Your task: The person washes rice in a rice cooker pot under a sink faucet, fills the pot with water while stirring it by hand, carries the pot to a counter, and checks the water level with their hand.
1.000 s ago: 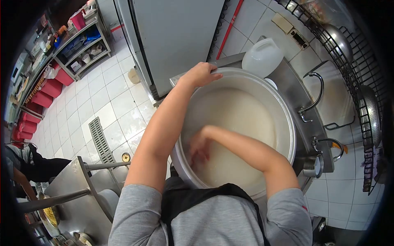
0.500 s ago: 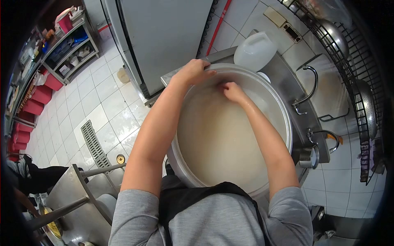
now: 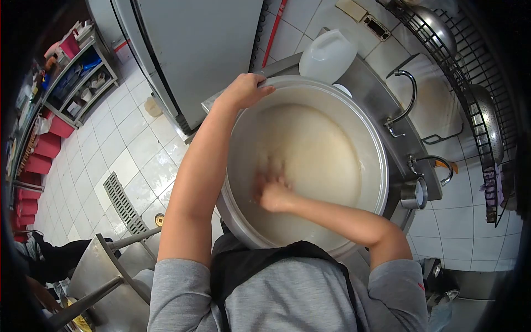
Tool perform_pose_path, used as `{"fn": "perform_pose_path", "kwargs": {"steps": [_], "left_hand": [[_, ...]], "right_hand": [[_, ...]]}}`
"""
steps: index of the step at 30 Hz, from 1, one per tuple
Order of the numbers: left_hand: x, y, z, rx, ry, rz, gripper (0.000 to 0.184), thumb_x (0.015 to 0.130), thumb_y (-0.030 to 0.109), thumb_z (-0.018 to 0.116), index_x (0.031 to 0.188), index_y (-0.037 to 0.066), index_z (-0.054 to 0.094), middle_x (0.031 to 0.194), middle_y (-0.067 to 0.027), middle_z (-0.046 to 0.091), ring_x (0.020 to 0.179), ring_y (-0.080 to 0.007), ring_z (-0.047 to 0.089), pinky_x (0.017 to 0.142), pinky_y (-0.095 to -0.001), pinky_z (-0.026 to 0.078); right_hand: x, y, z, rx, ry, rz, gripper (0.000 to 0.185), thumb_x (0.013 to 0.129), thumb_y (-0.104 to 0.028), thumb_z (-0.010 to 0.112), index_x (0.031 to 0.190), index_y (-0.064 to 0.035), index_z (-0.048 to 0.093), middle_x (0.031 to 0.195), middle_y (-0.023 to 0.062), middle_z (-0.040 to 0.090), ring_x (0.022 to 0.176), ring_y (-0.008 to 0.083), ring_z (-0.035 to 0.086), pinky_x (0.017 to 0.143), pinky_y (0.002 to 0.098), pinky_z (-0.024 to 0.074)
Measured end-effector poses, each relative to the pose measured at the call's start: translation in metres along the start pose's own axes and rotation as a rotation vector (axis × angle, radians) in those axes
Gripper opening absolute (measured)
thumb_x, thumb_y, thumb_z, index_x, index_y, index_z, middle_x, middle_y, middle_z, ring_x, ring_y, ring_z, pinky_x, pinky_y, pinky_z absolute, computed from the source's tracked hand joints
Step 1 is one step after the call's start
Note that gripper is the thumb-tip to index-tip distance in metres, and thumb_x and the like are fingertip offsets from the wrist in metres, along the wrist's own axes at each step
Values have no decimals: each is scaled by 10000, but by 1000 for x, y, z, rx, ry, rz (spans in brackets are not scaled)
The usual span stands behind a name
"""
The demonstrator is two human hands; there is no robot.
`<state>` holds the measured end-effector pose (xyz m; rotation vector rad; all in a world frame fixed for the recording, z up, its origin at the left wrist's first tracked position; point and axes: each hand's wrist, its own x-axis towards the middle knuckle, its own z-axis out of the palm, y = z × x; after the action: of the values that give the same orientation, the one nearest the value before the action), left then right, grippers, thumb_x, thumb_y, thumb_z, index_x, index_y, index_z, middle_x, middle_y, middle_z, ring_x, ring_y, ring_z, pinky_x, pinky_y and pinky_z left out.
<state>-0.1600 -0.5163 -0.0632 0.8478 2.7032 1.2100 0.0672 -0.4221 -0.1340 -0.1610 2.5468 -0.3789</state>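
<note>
Left hand (image 3: 247, 92) grips the pot (image 3: 310, 82) by its rim, near the taps (image 3: 412, 99); right hand (image 3: 276, 192), blurred, dips in the cloudy water (image 3: 326, 157), grip impossible to tell: looks mid-stir, not finished.

We wear a heather-grey short-sleeved T-shirt (image 3: 293, 296) under a black apron (image 3: 249, 260), its top edge curving across our chest and its narrow straps (image 3: 349, 282) running up toward our shoulders. Our left sleeve (image 3: 182, 285) looks plain; our right sleeve (image 3: 394, 285) bears a small red mark (image 3: 421, 286). Both end in straight hems above our bare forearms (image 3: 199, 166).
</note>
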Motion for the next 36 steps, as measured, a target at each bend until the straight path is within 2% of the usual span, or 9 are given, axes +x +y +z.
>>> {"fn": "perform_pose_path", "kwargs": {"steps": [3,6,9,12,15,18,24,30,36], "left_hand": [[-1,4,-3,21,-32,-39,403,815,402,593,940,21,633,804,-182,629,730,-311,600,680,-411,452],[-1,7,-5,-16,-65,-50,399,821,395,588,943,18,629,806,-184,626,738,-311,596,683,-410,451],[0,3,-2,14,-30,-24,392,825,389,586,950,20,626,805,-183,625,744,-308,592,686,-408,449],[0,2,-1,-2,-28,-25,390,825,387,587,957,22,625,805,-181,623,742,-309,590,687,-407,448],[-2,14,-11,15,-136,-107,499,834,403,588,1127,-1,581,1014,-200,628,961,-319,595,834,-368,452],[-4,15,-10,28,-112,-105,495,833,406,588,1128,9,583,1007,-199,628,957,-314,595,828,-363,452],[-2,13,-10,42,-125,-93,450,837,393,584,1095,24,603,928,-192,639,865,-297,612,770,-362,460],[-3,13,-8,-1,-104,-104,438,839,381,587,1083,18,607,906,-189,642,842,-288,614,763,-361,462],[-3,15,-9,-4,-104,-110,437,840,379,588,1088,20,608,922,-189,642,862,-292,613,773,-362,460]], "right_hand": [[-26,-20,-7,222,-288,7,518,841,-232,447,1294,-2,343,1407,260,232,1261,536,178,1035,627,127],[-25,-8,11,-36,-462,-364,608,812,-76,363,1392,-33,187,1390,277,268,1302,427,229,1040,502,256],[-38,16,14,452,-363,-661,659,794,-28,422,1405,-26,176,1398,253,279,1288,317,310,1041,414,291],[-44,38,-2,968,-830,-553,720,811,-56,533,1425,-62,157,1416,205,284,1298,249,301,1002,416,352],[-27,64,-39,1003,-1239,-215,781,824,-144,618,1439,-127,136,1384,158,362,1221,207,415,882,398,473],[14,88,-71,862,-1277,-60,755,852,-185,602,1440,-201,129,1334,146,436,1087,228,552,726,390,545],[69,112,-142,943,-945,84,607,890,-152,521,1415,-173,217,1243,137,515,969,327,617,637,373,565],[98,151,-160,955,-246,147,540,878,-128,517,1378,-149,315,1123,100,567,901,293,641,596,358,566],[109,196,-131,206,308,-31,407,865,-246,522,1260,-152,507,1340,114,433,1105,307,539,912,533,419]]}}
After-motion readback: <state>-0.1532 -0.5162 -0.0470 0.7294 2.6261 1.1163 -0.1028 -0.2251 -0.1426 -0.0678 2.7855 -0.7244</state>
